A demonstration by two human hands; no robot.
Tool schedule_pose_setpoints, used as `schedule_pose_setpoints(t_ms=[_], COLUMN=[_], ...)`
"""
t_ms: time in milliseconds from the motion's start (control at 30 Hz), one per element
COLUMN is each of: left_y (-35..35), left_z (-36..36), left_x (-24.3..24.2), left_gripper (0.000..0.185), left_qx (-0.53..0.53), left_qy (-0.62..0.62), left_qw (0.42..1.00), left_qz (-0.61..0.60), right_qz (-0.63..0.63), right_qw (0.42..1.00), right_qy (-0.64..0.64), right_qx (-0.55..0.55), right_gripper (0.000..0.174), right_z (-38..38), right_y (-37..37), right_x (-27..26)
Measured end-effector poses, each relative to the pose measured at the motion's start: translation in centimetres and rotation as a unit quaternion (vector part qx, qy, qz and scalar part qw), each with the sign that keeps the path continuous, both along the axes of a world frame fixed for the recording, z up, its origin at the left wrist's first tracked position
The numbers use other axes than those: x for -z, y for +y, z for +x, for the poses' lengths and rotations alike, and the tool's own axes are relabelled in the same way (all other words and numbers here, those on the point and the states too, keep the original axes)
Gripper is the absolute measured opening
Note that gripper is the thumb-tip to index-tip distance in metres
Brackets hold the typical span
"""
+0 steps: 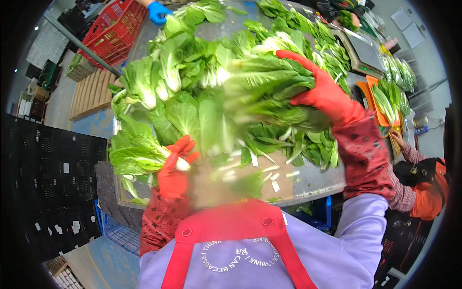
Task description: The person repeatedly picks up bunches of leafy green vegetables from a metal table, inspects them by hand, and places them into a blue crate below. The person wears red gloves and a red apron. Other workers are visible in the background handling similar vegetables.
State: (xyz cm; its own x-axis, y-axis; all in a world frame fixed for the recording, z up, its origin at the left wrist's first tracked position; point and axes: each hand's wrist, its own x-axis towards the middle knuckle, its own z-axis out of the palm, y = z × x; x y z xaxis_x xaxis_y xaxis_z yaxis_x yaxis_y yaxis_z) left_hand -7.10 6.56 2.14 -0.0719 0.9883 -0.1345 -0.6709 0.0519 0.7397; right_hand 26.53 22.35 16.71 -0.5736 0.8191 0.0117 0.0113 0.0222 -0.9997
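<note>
My left hand [174, 177], in a red rubber glove, grips a head of leafy greens [139, 153] by its pale stem end, leaves pointing left. Farther out and to the right, my right hand [321, 95], gloved alike, is closed around the right end of a bunch of romaine-like lettuce [267, 81]. That bunch is held above the other greens, its left part blurred. Beneath and beyond it lie pak choi-like heads [173, 68] with white stems. Cut stem pieces and loose leaves lie on a brown board [213, 184] before me.
A grey table [317, 182] carries the greens. A co-worker's blue-gloved hand [158, 12] is at the far edge. Red crates [112, 32] stand far left, black crates [54, 162] nearer. At right are a scale [364, 47], an orange tray [377, 104] and another person's sleeve [402, 188].
</note>
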Motion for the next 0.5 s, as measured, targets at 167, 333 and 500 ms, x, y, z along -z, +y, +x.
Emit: schedule_pose_setpoints(t_ms=[167,333,500], left_y=[-1.2,-1.7,-2.0], left_z=[0.3,3.4,4.6], left_x=[1.1,2.2,2.2], left_gripper=[0.028,0.039,0.039], left_qx=[0.027,0.143,0.217], left_qy=[-0.009,0.001,0.058], left_qw=[0.999,0.989,0.974], left_qz=[-0.019,-0.031,-0.038], right_qz=[-0.135,0.428,0.465], right_qw=[0.951,0.686,0.768], right_qy=[-0.127,-0.551,-0.438], right_qx=[-0.246,-0.207,0.048], right_gripper=[0.089,0.073,0.055], right_z=[3.0,3.7,6.7], right_y=[-0.3,2.6,-1.2], right_x=[-3.3,2.2,5.0])
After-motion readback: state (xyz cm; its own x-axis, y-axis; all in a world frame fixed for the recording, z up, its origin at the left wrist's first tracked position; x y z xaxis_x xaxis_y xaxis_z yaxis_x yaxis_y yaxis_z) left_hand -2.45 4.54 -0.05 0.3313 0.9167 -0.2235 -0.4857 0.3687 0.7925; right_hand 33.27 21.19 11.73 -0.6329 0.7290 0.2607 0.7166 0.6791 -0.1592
